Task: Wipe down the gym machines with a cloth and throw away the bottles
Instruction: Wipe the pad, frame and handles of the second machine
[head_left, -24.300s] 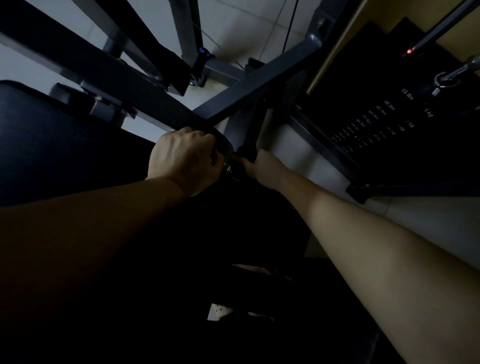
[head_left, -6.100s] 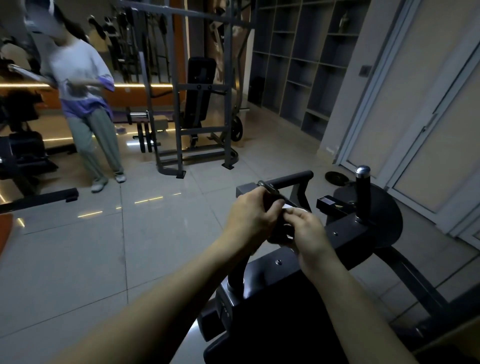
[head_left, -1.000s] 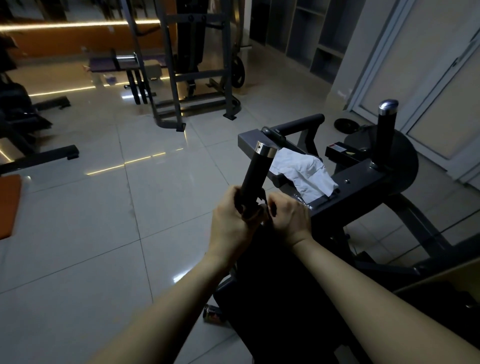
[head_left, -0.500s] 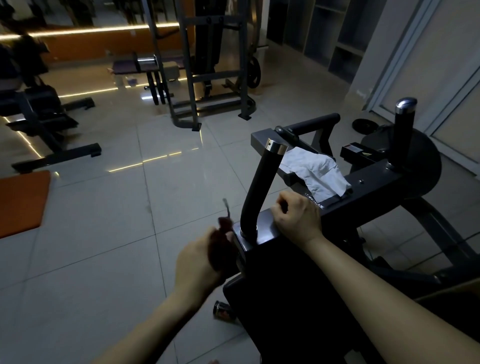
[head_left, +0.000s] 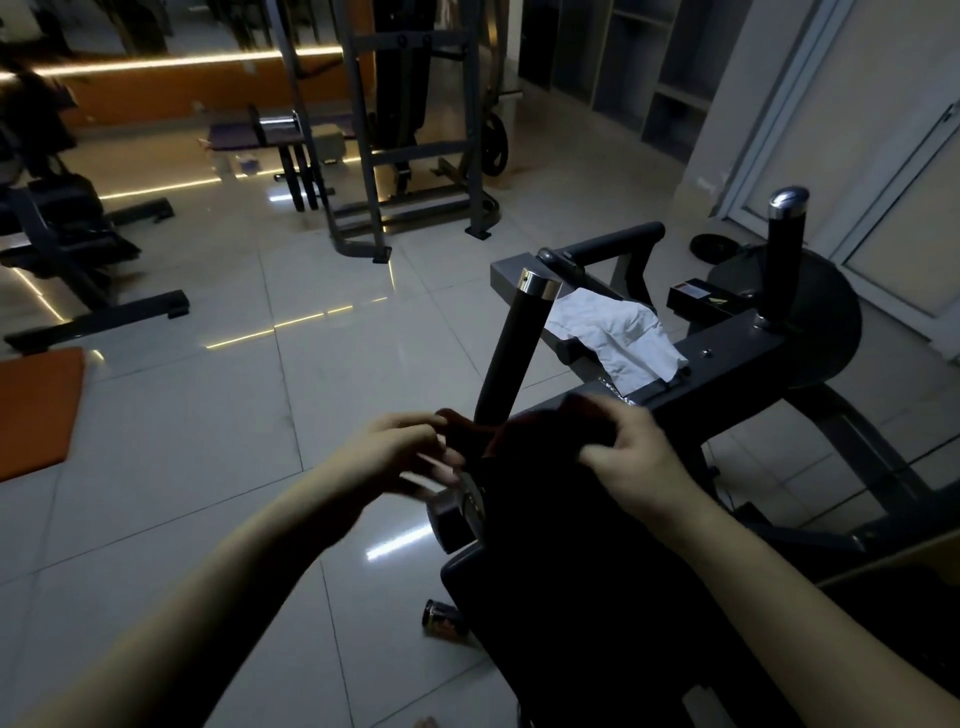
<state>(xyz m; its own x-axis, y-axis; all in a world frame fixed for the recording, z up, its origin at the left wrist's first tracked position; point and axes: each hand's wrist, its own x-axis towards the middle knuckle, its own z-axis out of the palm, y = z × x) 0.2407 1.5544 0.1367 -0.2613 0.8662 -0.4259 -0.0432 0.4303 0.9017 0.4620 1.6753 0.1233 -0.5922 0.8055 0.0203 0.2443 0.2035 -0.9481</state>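
Can (head_left: 444, 621) on floor (head_left: 208, 467), near the machine base. Wiping step: right hand (head_left: 628, 457) pinches dark cloth (head_left: 519, 431) at the foot of the handle (head_left: 511, 343). Left hand (head_left: 400, 452) is blurred, grip unclear. White cloth (head_left: 613, 332) lies farther back. Next, probably: wrap handle, rub upward.

Place: a dimly lit gym.
Foreground: black machine (head_left: 737, 353) with upright grips.
Beyond the machine: grey rack frame (head_left: 415, 151), bench (head_left: 244, 139), weight plate (head_left: 493, 148).
Left of the machine: orange mat (head_left: 36, 410).

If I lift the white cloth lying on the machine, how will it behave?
The white cloth is creased and sags over the machine frame, so it likely hangs limp. It looks thin, so probably light. Draped loosely, it may slide off when tugged.
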